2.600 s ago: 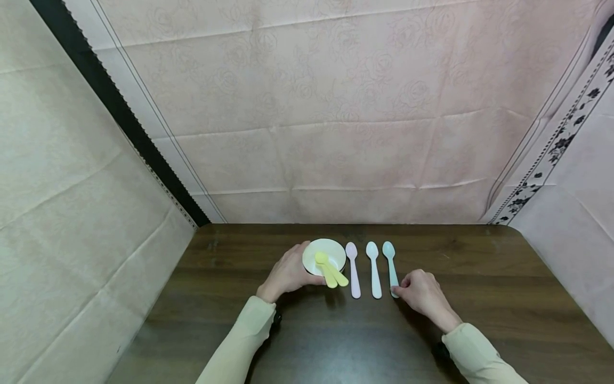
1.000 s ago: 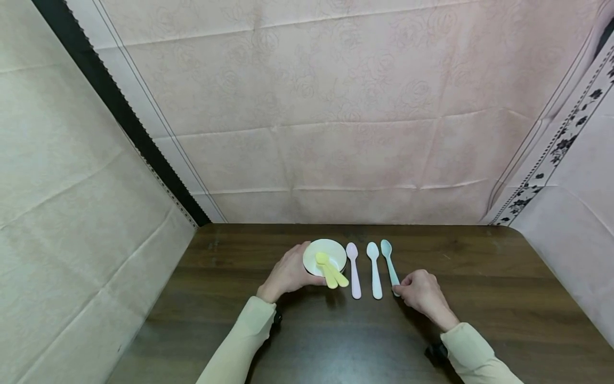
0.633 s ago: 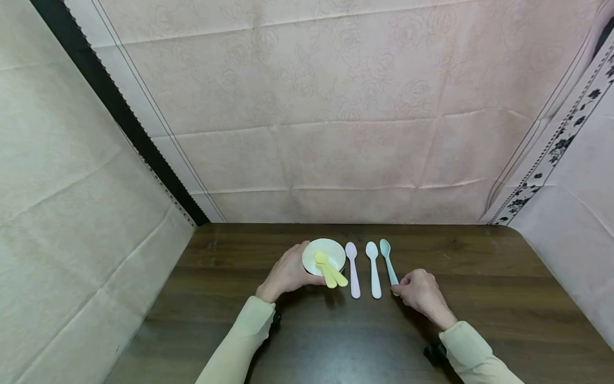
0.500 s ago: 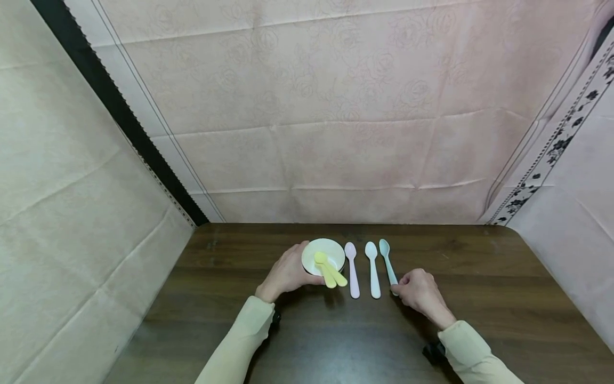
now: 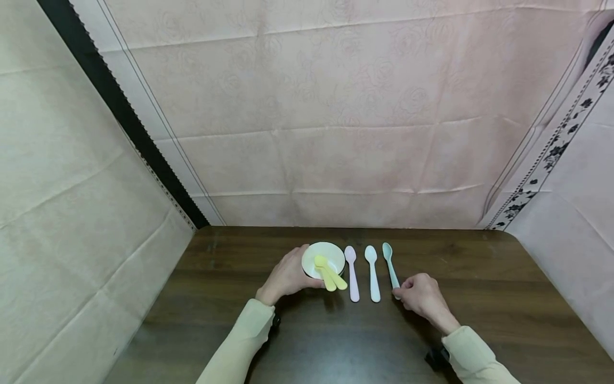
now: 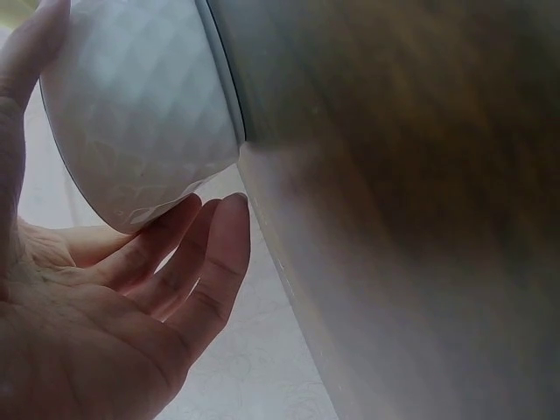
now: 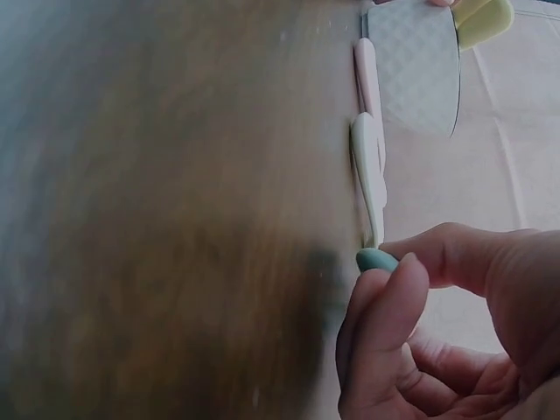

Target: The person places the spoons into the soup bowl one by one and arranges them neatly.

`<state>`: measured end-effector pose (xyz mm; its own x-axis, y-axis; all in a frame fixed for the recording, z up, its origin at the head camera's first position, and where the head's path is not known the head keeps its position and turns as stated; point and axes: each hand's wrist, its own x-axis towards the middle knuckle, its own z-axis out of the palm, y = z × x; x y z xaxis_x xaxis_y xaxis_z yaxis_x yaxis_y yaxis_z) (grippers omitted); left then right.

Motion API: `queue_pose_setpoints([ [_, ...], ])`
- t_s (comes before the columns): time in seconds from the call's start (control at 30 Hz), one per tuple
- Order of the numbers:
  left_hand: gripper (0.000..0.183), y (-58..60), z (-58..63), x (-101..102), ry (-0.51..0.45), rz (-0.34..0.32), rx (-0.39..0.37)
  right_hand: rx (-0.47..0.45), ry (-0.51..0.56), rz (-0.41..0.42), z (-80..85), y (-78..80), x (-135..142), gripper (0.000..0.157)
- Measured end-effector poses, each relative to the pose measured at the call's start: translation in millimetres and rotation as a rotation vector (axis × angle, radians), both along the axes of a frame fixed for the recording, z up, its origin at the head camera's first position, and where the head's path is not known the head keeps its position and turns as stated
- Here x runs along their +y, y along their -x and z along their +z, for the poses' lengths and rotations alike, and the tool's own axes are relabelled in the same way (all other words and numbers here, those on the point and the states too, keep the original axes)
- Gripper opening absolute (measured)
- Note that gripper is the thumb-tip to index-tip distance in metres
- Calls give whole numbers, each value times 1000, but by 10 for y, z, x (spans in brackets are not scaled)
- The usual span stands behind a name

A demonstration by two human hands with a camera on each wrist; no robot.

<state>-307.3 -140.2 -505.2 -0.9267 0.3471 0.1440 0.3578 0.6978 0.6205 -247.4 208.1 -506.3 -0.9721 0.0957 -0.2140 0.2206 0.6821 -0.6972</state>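
My left hand (image 5: 291, 273) holds the white bowl (image 5: 310, 260) from its left side, thumb at the near rim and fingers round the far side. In the left wrist view the bowl's diamond-textured wall (image 6: 144, 96) shows between thumb and fingers. Two yellow spoons (image 5: 328, 272) lie in it, crossing, handles over the near rim. A lilac spoon (image 5: 353, 274) and a pale white-blue spoon (image 5: 373, 273) lie side by side to the right of the bowl. With thumb and fingertips, my right hand (image 5: 423, 296) pinches the handle end of a teal spoon (image 5: 390, 266), which slants slightly.
The dark wooden table (image 5: 326, 346) has its far edge just behind the bowl and spoons. A pale cloth wall (image 5: 355, 160) rises behind it, with more cloth at left (image 5: 96, 240) and right (image 5: 575, 224).
The teal spoon's head first swung left toward the pale spoon, then slightly back to the right, with my right hand keeping its pinch. The left hand, bowl and other spoons stayed in place.
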Motion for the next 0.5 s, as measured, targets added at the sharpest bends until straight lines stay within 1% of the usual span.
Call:
queue_pose_setpoints([
  [0.23, 100, -6, 10, 6, -3, -4, 2, 13, 16, -1, 51, -30, 42, 20],
  [0.5, 98, 8, -11, 5, -6, 0, -4, 37, 44, 11, 139, -60, 19, 18],
])
